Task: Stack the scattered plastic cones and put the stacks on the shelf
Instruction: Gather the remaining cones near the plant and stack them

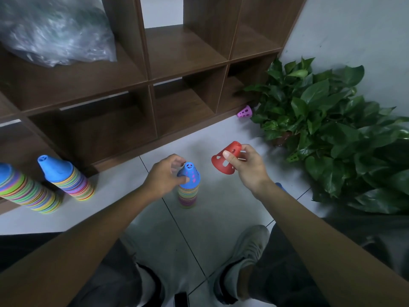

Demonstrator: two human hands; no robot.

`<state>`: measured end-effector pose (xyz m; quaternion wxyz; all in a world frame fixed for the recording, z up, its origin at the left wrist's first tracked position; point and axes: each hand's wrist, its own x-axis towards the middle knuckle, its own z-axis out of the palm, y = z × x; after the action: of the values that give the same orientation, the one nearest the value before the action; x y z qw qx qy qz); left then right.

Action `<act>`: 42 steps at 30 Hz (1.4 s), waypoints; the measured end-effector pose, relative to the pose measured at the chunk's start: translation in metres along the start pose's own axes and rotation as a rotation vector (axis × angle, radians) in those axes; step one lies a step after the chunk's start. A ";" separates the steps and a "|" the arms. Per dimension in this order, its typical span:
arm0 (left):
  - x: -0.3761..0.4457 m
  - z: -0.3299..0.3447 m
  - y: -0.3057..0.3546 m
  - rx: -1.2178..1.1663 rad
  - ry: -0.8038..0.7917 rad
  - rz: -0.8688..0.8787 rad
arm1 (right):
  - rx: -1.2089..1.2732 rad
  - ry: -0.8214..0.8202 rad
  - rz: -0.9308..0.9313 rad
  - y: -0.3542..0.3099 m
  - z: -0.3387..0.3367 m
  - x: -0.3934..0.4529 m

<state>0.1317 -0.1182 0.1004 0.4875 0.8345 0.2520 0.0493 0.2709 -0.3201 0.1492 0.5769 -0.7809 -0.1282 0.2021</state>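
Red cone [225, 159]: I held it in my right hand [247, 167], thumb on its side wall and fingers curled round the far side, lifted off the floor [221, 218].
Red cone's axis: tilted, narrow tip up and away toward the shelf [188, 69], wide mouth down and toward my left.
Stack [188, 185]: it stood upright on the floor between my feet and the shelf's bottom edge, a blue cone on top, striped rims below.
Left hand [164, 177]: it curled round the stack's blue tip from the left, thumb near the front and fingers at the top, steadying it.
Key relation: the red cone hung just to the right of the stack's tip and slightly above it, apart from it. My right hand was the one carrying, my left only bracing.
Next move, as I judged: swing the mouth level, carry it left over the tip, and clear my left fingers off the top.
Other stacks [66, 178]: two stood at the floor's left, by the shelf's lower edge.
Purple cone [244, 111]: it lay loose at the shelf's bottom right corner, beside a plant [321, 120].
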 end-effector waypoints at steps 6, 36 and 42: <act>0.001 -0.009 -0.002 0.077 0.006 0.018 | 0.022 -0.036 -0.032 -0.010 0.020 0.001; 0.006 -0.027 0.031 0.272 -0.042 0.143 | -0.451 -0.224 -0.082 0.033 0.039 0.006; 0.045 -0.007 0.064 0.273 -0.103 0.199 | -0.611 -0.233 -0.045 0.035 -0.014 0.046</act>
<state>0.1920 -0.1169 0.1505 0.3745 0.9152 0.1473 0.0200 0.3172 -0.3223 0.1117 0.3018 -0.8865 -0.2654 0.2295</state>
